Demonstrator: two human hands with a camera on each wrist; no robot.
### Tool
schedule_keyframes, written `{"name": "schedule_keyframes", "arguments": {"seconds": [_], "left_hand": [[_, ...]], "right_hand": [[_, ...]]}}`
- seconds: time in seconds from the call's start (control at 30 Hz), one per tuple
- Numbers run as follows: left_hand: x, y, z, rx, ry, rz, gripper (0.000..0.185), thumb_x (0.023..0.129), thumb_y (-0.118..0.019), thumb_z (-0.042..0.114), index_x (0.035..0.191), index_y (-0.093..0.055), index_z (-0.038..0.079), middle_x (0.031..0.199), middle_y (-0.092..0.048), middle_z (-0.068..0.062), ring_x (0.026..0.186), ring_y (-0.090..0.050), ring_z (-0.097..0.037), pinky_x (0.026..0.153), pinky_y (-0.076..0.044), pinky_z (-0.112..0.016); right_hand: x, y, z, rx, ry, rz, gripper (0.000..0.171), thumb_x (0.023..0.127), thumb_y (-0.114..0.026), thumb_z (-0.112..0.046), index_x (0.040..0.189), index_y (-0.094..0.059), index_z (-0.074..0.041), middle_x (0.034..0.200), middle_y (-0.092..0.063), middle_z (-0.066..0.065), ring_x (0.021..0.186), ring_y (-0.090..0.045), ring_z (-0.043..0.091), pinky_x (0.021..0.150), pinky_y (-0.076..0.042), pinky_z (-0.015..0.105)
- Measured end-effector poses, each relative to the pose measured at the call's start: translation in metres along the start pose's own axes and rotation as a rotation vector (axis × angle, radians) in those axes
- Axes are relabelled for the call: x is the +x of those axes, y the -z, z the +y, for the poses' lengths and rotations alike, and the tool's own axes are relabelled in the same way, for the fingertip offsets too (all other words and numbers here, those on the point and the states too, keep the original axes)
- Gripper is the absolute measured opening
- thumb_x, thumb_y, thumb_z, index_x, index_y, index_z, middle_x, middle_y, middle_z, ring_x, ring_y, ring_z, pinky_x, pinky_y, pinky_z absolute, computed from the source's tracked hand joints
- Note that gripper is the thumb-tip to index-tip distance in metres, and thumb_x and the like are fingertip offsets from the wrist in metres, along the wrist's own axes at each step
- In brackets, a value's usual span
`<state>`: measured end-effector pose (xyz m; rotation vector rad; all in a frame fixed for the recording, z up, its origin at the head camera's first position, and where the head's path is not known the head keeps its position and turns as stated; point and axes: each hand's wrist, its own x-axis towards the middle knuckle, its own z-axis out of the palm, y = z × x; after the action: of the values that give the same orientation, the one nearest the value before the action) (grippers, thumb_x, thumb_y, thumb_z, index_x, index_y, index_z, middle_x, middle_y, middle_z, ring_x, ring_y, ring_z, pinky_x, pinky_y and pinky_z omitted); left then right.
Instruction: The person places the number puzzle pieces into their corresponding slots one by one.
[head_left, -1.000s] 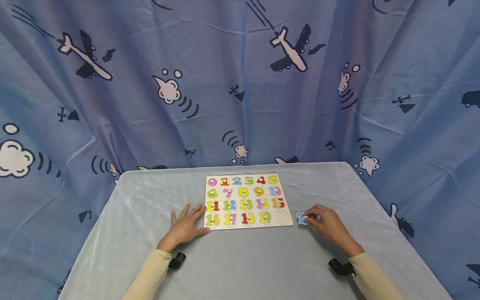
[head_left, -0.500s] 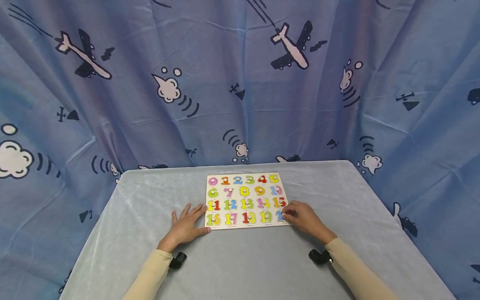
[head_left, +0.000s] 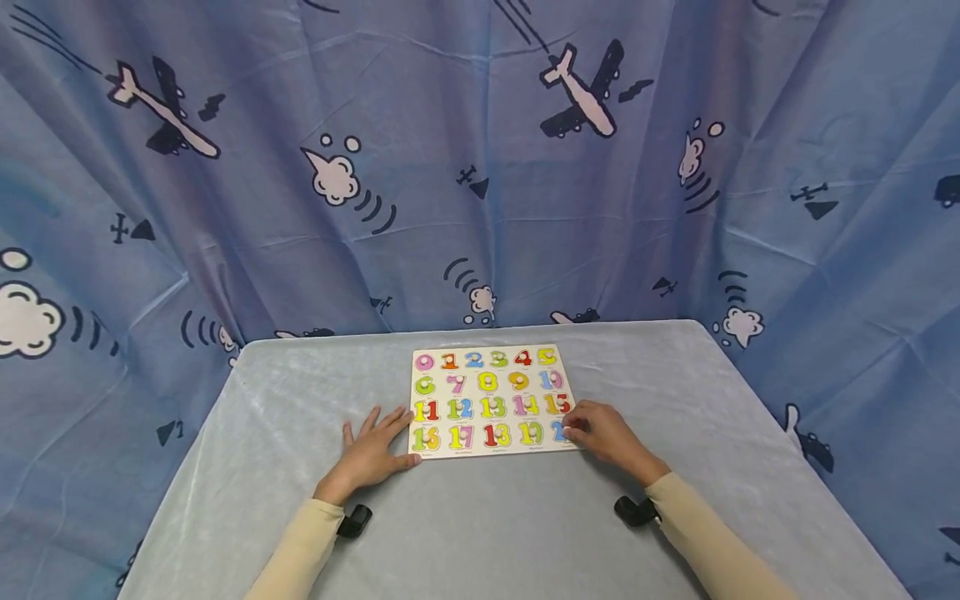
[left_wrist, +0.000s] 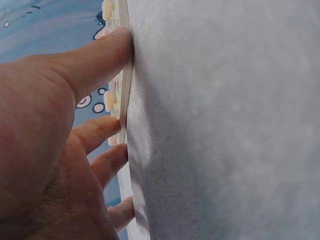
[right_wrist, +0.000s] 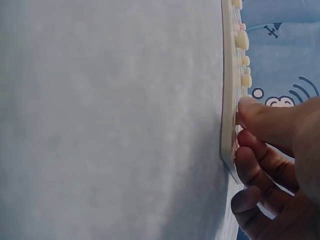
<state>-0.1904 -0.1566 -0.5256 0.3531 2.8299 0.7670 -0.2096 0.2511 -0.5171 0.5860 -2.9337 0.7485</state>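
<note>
A wooden number puzzle board (head_left: 477, 423) lies flat on the table, with colourful numeral pieces in its rows. At its bottom right corner is a blue number puzzle piece (head_left: 557, 431), partly hidden by my right hand (head_left: 611, 437). The thumb and fingers of that hand pinch the piece at the board. In the right wrist view, the fingertips (right_wrist: 246, 107) are close against the board's face; the piece itself is hidden there. My left hand (head_left: 369, 460) rests with fingers spread at the board's left edge, its thumb (left_wrist: 117, 45) touching the side in the left wrist view.
A grey cloth covers the table (head_left: 495, 533). Behind it hangs a blue curtain (head_left: 420, 192) printed with planes and clouds. Small knobs (right_wrist: 242, 40) stick up from the puzzle pieces. A black wrist camera (head_left: 636, 511) sits on my right wrist, another (head_left: 355, 522) on my left.
My right hand has carried the blue number piece leftward from the table beside the board to the bottom right recess. During the last half second it has hardly moved. The left hand stays put.
</note>
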Motion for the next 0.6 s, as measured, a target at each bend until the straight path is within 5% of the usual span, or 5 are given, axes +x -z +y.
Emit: {"name": "schedule_keyframes", "arguments": {"seconds": [0.2,0.4,0.6], "left_hand": [[0.003,0.006,-0.003,-0.005,-0.009,0.010,0.078,0.084,-0.075,0.043,0.150,-0.043,0.020,0.160,-0.033,-0.004,0.151,-0.011,-0.043,0.108,0.005,-0.078],[0.008,0.006,-0.004,-0.033,-0.017,0.017,0.079,0.084,-0.075,0.043,0.150,-0.042,0.019,0.160,-0.033,-0.006,0.151,-0.013,-0.043,0.109,0.005,-0.077],[0.004,0.007,-0.006,-0.001,-0.033,0.141,0.072,0.088,-0.072,0.038,0.149,-0.043,0.016,0.157,-0.039,-0.009,0.147,-0.029,-0.040,0.113,-0.022,-0.068]], "right_hand": [[0.002,-0.002,0.000,-0.003,0.029,0.029,0.021,0.081,-0.080,-0.017,0.101,-0.075,-0.010,0.084,-0.061,-0.007,0.075,-0.051,0.006,0.069,-0.045,0.026],[0.006,0.006,-0.004,0.025,-0.033,0.112,0.030,0.087,-0.075,-0.019,0.116,-0.072,-0.009,0.094,-0.065,-0.001,0.080,-0.055,0.013,0.068,-0.043,0.028],[0.007,0.011,-0.017,0.028,-0.024,0.117,0.032,0.090,-0.072,-0.022,0.117,-0.070,-0.006,0.112,-0.064,0.008,0.096,-0.059,0.022,0.080,-0.052,0.038]]}}
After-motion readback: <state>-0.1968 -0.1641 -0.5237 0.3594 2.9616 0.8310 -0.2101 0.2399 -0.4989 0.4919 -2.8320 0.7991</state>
